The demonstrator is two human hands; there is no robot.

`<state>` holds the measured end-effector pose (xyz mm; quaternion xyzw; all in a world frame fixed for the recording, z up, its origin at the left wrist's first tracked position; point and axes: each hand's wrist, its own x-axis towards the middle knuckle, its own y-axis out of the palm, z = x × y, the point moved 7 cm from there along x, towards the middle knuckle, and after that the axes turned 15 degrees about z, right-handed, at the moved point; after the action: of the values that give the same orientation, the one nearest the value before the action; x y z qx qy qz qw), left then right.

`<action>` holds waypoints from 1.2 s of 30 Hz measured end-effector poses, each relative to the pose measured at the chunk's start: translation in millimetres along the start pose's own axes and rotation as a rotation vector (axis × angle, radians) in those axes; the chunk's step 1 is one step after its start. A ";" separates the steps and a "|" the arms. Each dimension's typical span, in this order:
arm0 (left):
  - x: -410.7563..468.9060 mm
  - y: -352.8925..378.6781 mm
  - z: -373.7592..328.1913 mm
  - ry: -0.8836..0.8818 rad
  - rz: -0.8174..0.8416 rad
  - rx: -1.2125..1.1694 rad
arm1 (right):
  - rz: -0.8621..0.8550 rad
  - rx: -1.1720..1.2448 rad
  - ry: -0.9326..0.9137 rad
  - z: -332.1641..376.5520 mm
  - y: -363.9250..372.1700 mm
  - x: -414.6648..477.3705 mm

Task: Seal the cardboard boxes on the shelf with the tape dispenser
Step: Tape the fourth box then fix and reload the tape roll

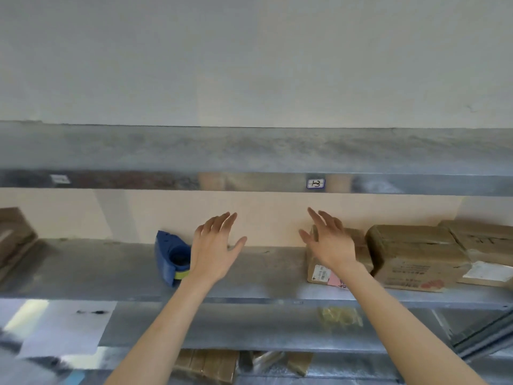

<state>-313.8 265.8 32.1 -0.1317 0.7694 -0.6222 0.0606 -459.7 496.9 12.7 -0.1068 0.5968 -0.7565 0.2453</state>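
Note:
A blue tape dispenser (170, 257) with a yellow tape end stands on the grey metal shelf (111, 268), left of centre. My left hand (215, 245) is raised just right of it, fingers spread, holding nothing. My right hand (327, 243) is raised with spread fingers in front of a small cardboard box (323, 269) that bears a white and pink label. It partly hides that box. A larger taped cardboard box (413, 257) sits right of it, and another box (483, 251) lies at the far right.
An upper shelf beam (249, 182) with a small label runs just above my hands. Flat brown cardboard (14, 237) lies at the far left of the shelf. Lower shelves hold packets (208, 365) and a white sheet (63, 329).

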 end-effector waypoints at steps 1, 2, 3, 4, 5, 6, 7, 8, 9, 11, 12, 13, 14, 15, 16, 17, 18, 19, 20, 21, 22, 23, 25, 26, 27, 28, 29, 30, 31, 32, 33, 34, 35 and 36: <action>-5.2 -4.7 12.7 -0.024 -0.009 0.011 | 0.003 -0.011 -0.014 16.4 0.1 3.1; -11.7 -10.4 25.7 -0.050 -0.018 0.017 | 0.009 -0.021 -0.034 33.6 1.2 6.3; -19.2 -15.8 40.2 -0.076 -0.026 0.014 | 0.016 -0.026 -0.057 52.0 2.7 8.7; -27.2 -21.4 54.5 -0.098 -0.035 0.012 | 0.022 -0.032 -0.080 70.8 5.1 10.4; -35.2 -26.6 69.3 -0.113 -0.040 0.012 | 0.026 -0.042 -0.103 90.4 7.9 11.6; -43.0 -32.1 84.5 -0.125 -0.043 0.016 | 0.030 -0.052 -0.128 110.5 11.4 11.9; -50.6 -36.8 100.7 -0.136 -0.045 0.019 | 0.032 -0.060 -0.153 131.8 15.1 11.7; -58.8 -41.8 117.1 -0.147 -0.047 0.020 | 0.032 -0.063 -0.176 153.0 18.5 10.9; -68.2 -47.4 133.6 -0.162 -0.056 0.015 | 0.031 -0.064 -0.194 174.2 22.0 9.2; -89.7 -59.7 167.9 -0.199 -0.074 0.010 | 0.025 -0.062 -0.224 217.0 30.0 4.6; -100.3 -64.9 185.2 -0.221 -0.069 0.011 | 0.028 -0.060 -0.238 237.7 35.1 2.2; -110.5 -69.6 203.6 -0.242 -0.065 0.014 | 0.031 -0.057 -0.253 258.5 40.2 -0.3; -120.8 -75.0 222.9 -0.261 -0.069 0.024 | 0.035 -0.052 -0.267 279.6 45.7 -2.8; -130.8 -80.6 242.1 -0.273 -0.076 0.037 | 0.037 -0.044 -0.282 300.2 51.2 -5.3; -140.8 -87.3 260.0 -0.282 -0.083 0.052 | 0.038 -0.031 -0.296 320.1 56.9 -8.1; -150.3 -93.2 278.4 -0.290 -0.090 0.064 | 0.040 -0.017 -0.311 340.4 63.1 -10.2; -159.3 -98.8 296.0 -0.298 -0.099 0.070 | 0.044 -0.006 -0.325 360.1 69.4 -12.1; -167.5 -103.2 312.8 -0.308 -0.108 0.070 | 0.052 0.005 -0.339 379.2 75.4 -13.7; -175.3 -107.1 328.7 -0.323 -0.111 0.068 | 0.064 0.015 -0.352 397.7 81.7 -15.1; -182.9 -110.4 344.0 -0.340 -0.111 0.070 | 0.076 0.021 -0.366 416.1 88.0 -16.7; -190.1 -113.8 358.3 -0.355 -0.115 0.075 | 0.088 0.020 -0.383 433.8 94.7 -17.9; -196.3 -116.8 372.0 -0.367 -0.126 0.078 | 0.098 0.014 -0.403 451.4 100.7 -18.3; -204.8 -121.8 399.1 -0.385 -0.150 0.069 | 0.117 0.005 -0.450 484.9 111.1 -15.9; -208.0 -123.3 412.7 -0.397 -0.159 0.057 | 0.126 0.002 -0.474 501.2 115.6 -12.9; -210.3 -123.1 426.9 -0.411 -0.166 0.048 | 0.136 -0.001 -0.498 517.0 120.0 -9.1; -212.3 -122.0 440.9 -0.429 -0.168 0.041 | 0.146 -0.006 -0.524 532.9 124.4 -4.7; -214.0 -120.1 455.1 -0.445 -0.168 0.037 | 0.156 -0.015 -0.551 549.3 129.1 0.1; -215.2 -118.6 468.9 -0.461 -0.169 0.038 | 0.168 -0.026 -0.578 565.7 134.2 5.5; -216.2 -117.4 482.6 -0.474 -0.170 0.040 | 0.181 -0.038 -0.601 582.3 139.8 11.9; -217.0 -116.7 495.9 -0.487 -0.172 0.038 | 0.195 -0.050 -0.620 598.9 146.2 19.6; -217.6 -116.3 509.4 -0.501 -0.178 0.035 | 0.211 -0.057 -0.637 615.9 152.5 27.7; -218.4 -114.7 523.5 -0.518 -0.183 0.022 | 0.228 -0.059 -0.654 632.5 159.2 35.7; -219.6 -113.2 537.6 -0.538 -0.191 0.004 | 0.246 -0.059 -0.674 649.4 166.4 43.5; -221.0 -112.7 550.8 -0.555 -0.196 -0.010 | 0.265 -0.059 -0.694 666.1 173.3 50.4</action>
<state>53.9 -212.8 5.8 -0.3708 0.7099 -0.5615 0.2079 -158.0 -123.8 16.9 -0.2858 0.5083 -0.6196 0.5255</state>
